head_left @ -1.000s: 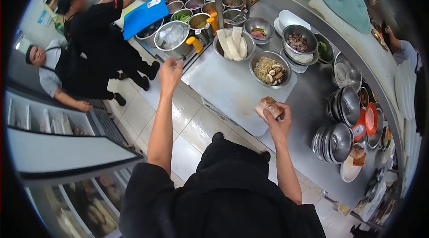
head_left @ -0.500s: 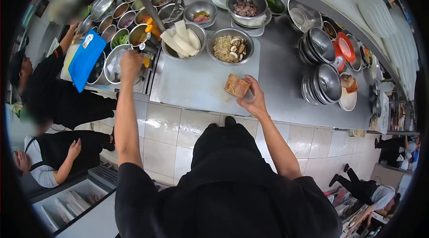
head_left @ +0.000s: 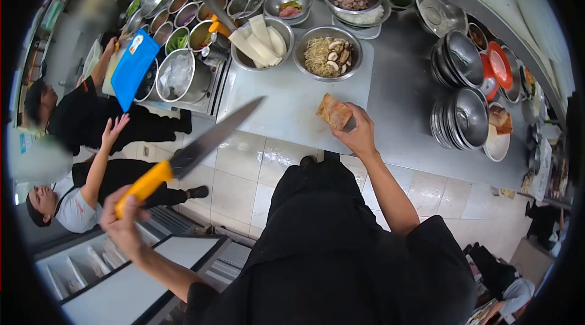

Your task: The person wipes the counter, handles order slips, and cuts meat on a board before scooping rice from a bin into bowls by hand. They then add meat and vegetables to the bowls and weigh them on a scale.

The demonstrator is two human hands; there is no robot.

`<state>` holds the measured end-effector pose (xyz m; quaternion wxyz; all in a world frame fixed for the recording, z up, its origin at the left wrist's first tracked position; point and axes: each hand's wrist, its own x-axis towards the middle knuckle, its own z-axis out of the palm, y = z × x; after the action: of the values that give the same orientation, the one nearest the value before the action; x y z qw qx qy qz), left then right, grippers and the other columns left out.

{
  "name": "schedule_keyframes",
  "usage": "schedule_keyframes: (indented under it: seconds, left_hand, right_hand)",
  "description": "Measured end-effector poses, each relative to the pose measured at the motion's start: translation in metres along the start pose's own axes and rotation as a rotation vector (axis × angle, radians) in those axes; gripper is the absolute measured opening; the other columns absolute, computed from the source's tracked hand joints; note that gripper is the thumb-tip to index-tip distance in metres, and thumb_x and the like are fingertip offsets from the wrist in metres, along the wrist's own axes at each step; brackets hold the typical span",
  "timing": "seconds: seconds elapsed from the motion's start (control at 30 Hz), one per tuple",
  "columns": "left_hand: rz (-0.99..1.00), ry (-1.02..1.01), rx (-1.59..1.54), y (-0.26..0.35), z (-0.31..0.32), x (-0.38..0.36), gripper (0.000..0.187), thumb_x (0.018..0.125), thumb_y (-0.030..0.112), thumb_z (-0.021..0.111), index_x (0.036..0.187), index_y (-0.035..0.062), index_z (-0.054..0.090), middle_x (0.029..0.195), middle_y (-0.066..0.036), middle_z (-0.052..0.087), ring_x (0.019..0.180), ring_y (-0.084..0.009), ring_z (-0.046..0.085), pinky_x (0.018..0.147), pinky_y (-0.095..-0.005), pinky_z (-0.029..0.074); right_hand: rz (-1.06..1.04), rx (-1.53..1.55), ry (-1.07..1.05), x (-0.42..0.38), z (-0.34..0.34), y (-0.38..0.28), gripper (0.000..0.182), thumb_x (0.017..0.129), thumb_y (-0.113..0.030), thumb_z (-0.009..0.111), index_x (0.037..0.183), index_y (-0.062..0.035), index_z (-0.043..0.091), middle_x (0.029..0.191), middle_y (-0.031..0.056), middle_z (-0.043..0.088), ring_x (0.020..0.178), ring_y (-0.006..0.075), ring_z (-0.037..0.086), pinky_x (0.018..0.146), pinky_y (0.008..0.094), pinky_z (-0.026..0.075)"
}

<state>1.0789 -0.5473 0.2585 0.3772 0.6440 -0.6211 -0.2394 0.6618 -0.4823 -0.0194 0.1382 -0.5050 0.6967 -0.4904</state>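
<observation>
Looking down from the head camera: the right hand point(head_left: 359, 133) presses a browned food block point(head_left: 334, 111) flat on the white cutting board point(head_left: 277, 108) at the desk's near edge, steadying it. The left hand point(head_left: 122, 218) grips a yellow-handled knife point(head_left: 195, 151), raised clear over the floor, blade pointing toward the board.

**Obscured and unresolved, head view**

Circular lens border cuts off the counter's point(head_left: 402, 111) right end and the small dishes there point(head_left: 536, 142), too small to identify. Co-worker's head point(head_left: 91, 8) at upper left is blurred. The right hand point(head_left: 359, 133) covers the near edge of the browned block point(head_left: 334, 111) (type of food unclear). The person's own torso hides the floor below.
</observation>
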Motion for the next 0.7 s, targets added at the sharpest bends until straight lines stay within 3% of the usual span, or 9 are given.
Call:
schedule_keyframes:
  seconds: [0.13, 0.23, 0.27, 0.33, 0.4, 0.43, 0.53, 0.63, 0.7]
  left_hand:
    - [-0.251, -0.279, -0.138, -0.052, 0.028, -0.043, 0.011, 0.082, 0.007, 0.065, 0.086, 0.0004, 0.057, 0.068, -0.008, 0.063, 0.049, -0.0100, 0.056, 0.044, -0.0201, 0.044]
    - [-0.548, -0.582, -0.107, -0.090, 0.030, -0.070, 0.020, 0.077, 0.000, 0.063, 0.095, 0.0003, 0.056, 0.066, -0.011, 0.063, 0.042, -0.0111, 0.054, 0.036, -0.0229, 0.041]
    - [-0.618, -0.718, 0.034, -0.075, 0.044, -0.071, 0.035, 0.078, 0.010, 0.068, 0.110, 0.0019, 0.055, 0.062, -0.010, 0.062, 0.041, -0.0117, 0.054, 0.037, -0.0243, 0.044]
    - [-0.760, -0.891, 0.113, -0.059, 0.076, -0.077, 0.055, 0.084, 0.041, 0.063, 0.128, 0.0116, 0.049, 0.053, -0.005, 0.054, 0.039, -0.0113, 0.052, 0.038, -0.0253, 0.046]
    - [-0.882, -1.062, 0.000, -0.079, 0.097, -0.079, 0.045, 0.087, 0.038, 0.060, 0.120, 0.0078, 0.054, 0.058, -0.003, 0.055, 0.045, -0.0123, 0.057, 0.038, -0.0242, 0.046]
    - [-0.874, -1.052, -0.010, -0.089, 0.101, -0.075, 0.045, 0.087, 0.038, 0.060, 0.120, 0.0078, 0.054, 0.058, -0.003, 0.055, 0.045, -0.0123, 0.057, 0.038, -0.0242, 0.046]
    - [-0.590, -1.087, 0.001, -0.129, 0.111, -0.070, 0.021, 0.084, 0.021, 0.060, 0.096, 0.0031, 0.057, 0.065, -0.006, 0.059, 0.050, -0.0130, 0.057, 0.049, -0.0246, 0.047]
    - [-0.463, -1.097, 0.142, -0.140, 0.119, -0.059, 0.019, 0.082, 0.017, 0.062, 0.092, 0.0016, 0.057, 0.064, -0.006, 0.058, 0.054, -0.0132, 0.056, 0.054, -0.0259, 0.047]
    - [-0.350, -1.090, 0.085, -0.135, 0.122, -0.060, 0.028, 0.085, 0.027, 0.060, 0.086, -0.0003, 0.057, 0.064, -0.007, 0.058, 0.056, -0.0134, 0.054, 0.055, -0.0274, 0.045]
  right_hand:
    - [0.026, -0.093, 0.059, -0.001, 0.005, 0.000, 0.058, 0.057, -0.017, 0.079, 0.109, -0.0033, 0.057, 0.104, 0.0149, 0.061, 0.094, 0.0307, 0.060, 0.082, 0.0380, 0.049]
    - [0.064, -0.075, 0.085, -0.012, 0.005, -0.005, 0.057, 0.059, -0.016, 0.078, 0.109, -0.0030, 0.056, 0.104, 0.0152, 0.060, 0.095, 0.0316, 0.059, 0.082, 0.0380, 0.048]
    - [0.069, -0.069, 0.102, -0.015, 0.005, -0.007, 0.056, 0.060, -0.016, 0.078, 0.109, -0.0029, 0.055, 0.104, 0.0152, 0.059, 0.096, 0.0317, 0.058, 0.083, 0.0379, 0.047]
    - [0.078, -0.033, 0.101, -0.019, 0.006, -0.011, 0.055, 0.061, -0.015, 0.077, 0.109, -0.0030, 0.055, 0.104, 0.0151, 0.059, 0.096, 0.0313, 0.058, 0.084, 0.0380, 0.047]
    - [0.092, -0.013, 0.104, -0.021, 0.007, -0.012, 0.054, 0.062, -0.014, 0.077, 0.110, -0.0031, 0.055, 0.105, 0.0150, 0.058, 0.097, 0.0309, 0.057, 0.085, 0.0382, 0.046]
    - [0.097, 0.018, 0.107, -0.019, 0.008, -0.012, 0.050, 0.065, -0.012, 0.075, 0.109, -0.0020, 0.055, 0.104, 0.0146, 0.058, 0.097, 0.0300, 0.057, 0.086, 0.0375, 0.045]
    - [0.118, 0.077, 0.156, -0.020, 0.016, -0.008, 0.041, 0.070, -0.009, 0.070, 0.107, 0.0002, 0.054, 0.102, 0.0137, 0.057, 0.095, 0.0278, 0.056, 0.087, 0.0358, 0.043]
    - [0.149, 0.147, 0.227, -0.020, 0.025, -0.003, 0.034, 0.075, -0.008, 0.065, 0.105, 0.0018, 0.053, 0.099, 0.0125, 0.056, 0.093, 0.0254, 0.054, 0.087, 0.0342, 0.041]
    - [0.178, 0.182, 0.260, -0.023, 0.031, -0.003, 0.031, 0.077, -0.008, 0.063, 0.103, 0.0023, 0.053, 0.099, 0.0118, 0.055, 0.092, 0.0242, 0.053, 0.087, 0.0336, 0.041]
